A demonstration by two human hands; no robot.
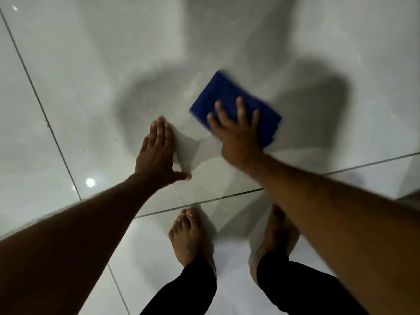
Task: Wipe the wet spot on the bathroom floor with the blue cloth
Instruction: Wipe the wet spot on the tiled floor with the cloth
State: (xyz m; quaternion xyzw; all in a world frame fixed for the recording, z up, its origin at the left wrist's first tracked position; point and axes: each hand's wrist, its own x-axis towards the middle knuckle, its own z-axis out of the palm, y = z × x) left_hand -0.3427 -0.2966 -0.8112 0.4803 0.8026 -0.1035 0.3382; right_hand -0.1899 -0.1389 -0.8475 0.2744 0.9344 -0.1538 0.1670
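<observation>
So the blue cloth is folded into a rough rectangle and lies flat on the glossy floor, a bit ahead of the bare feet, with the right hand pressed on its near edge, fingers spread open on top of it rather than any grip closed around it. The cloth's edges look smeared, so I'd guess it's mid-swipe. The left hand is planted flat on the tile just beside it, fingers together and straight, holding nothing, looks like it's taking body weight. I honestly can't pick out the wet spot itself; the tile is shiny all over and covered in shadows. Biggest risk imo: polished wet tile plus bare feet and a leaning palm, so a hand or foot could skid. Also, with only a flat palm on it, the cloth could bunch or slip out from under the fingers and miss part of the patch. No brand, label or writing visible anywhere, cloth included.
</observation>
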